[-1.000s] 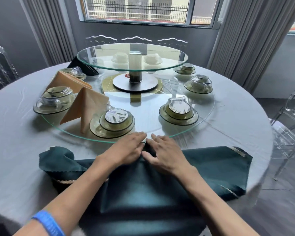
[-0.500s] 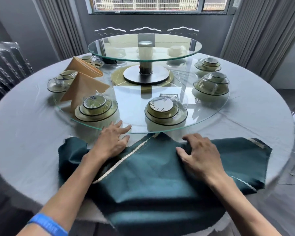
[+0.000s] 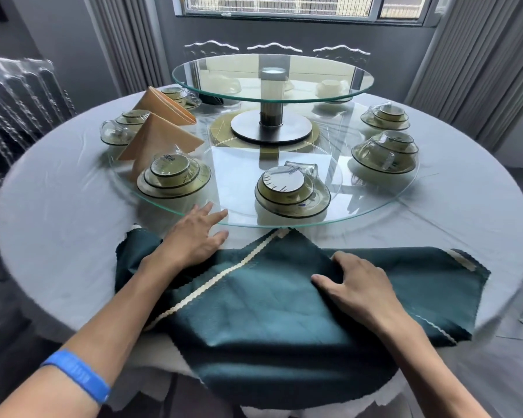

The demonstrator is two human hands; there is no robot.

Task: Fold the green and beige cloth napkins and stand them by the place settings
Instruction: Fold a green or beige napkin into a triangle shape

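A dark green napkin [image 3: 269, 312] with a cream scalloped edge lies partly folded on the near side of the round table, its lower part hanging over the edge. My left hand [image 3: 194, 239] lies flat with spread fingers on the napkin's left part, fingertips reaching the tablecloth. My right hand [image 3: 357, 285] presses flat on the napkin's middle right. Two beige napkins [image 3: 154, 140] [image 3: 166, 107] stand folded as cones at the left by wrapped place settings [image 3: 172, 176].
A large glass turntable [image 3: 360, 212] carries several wrapped bowl-and-plate sets [image 3: 290, 188] [image 3: 385, 152]. A smaller raised glass tier [image 3: 272, 82] stands on a metal post at the centre. Clear chairs surround the table; one wrapped chair [image 3: 21, 95] is at the left.
My hands have moved apart from the centre of the green napkin, the left going left and the right going right, smoothing a diagonal fold. The view has shifted closer.
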